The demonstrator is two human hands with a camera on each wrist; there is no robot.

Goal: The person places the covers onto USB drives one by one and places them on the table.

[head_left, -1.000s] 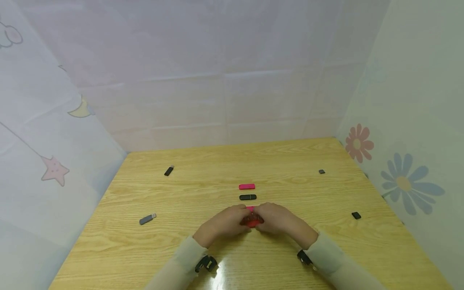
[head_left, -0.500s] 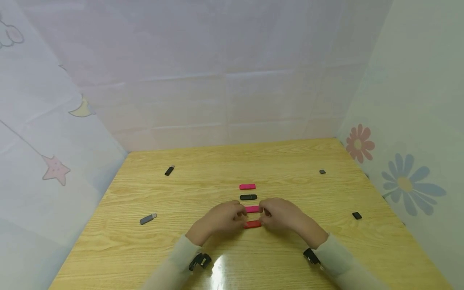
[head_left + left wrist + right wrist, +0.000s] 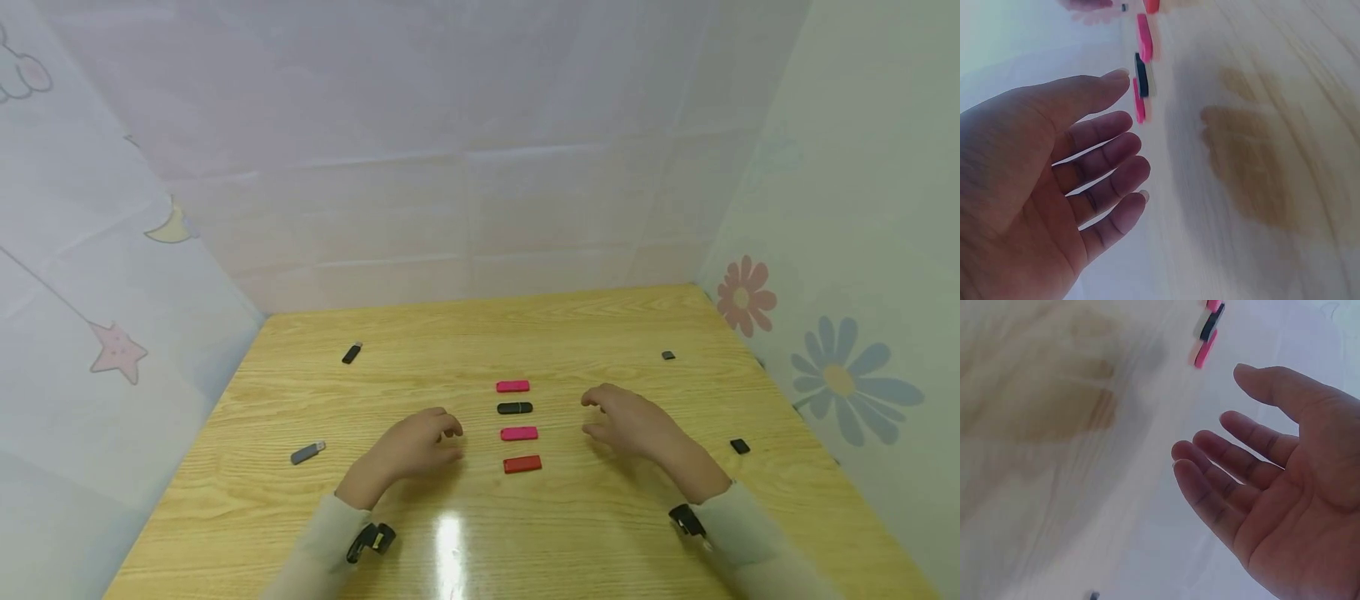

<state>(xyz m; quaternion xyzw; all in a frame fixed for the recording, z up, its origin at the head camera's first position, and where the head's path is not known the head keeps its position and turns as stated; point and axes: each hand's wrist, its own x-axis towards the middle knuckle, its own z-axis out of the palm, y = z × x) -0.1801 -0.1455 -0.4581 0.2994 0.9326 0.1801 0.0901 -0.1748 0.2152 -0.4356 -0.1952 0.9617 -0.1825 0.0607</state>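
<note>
Down the middle of the table lies a column of USB sticks, each set crosswise: a pink USB stick (image 3: 513, 387) farthest off, a black USB stick (image 3: 515, 408), a second pink stick (image 3: 519, 433), and a red USB stick (image 3: 522, 464) closest to me. To the left of the column hovers my left hand (image 3: 408, 450), fingers loosely bent around nothing. My right hand (image 3: 637, 423) is over the table on the column's right, thumb and fingers apart. Both wrist views show bare palms, the left hand (image 3: 1066, 156) and the right hand (image 3: 1285, 475).
On the left of the wooden table (image 3: 420, 350) lie a black USB stick (image 3: 352, 353) and a grey USB stick (image 3: 307, 452). On its right are a small grey piece (image 3: 668, 355) and a small black piece (image 3: 739, 447). Patterned sheets stand along the back and sides.
Both hands have let go of the red USB stick and drawn apart, left hand leftward and right hand rightward. The near pink and red sticks now show in full.
</note>
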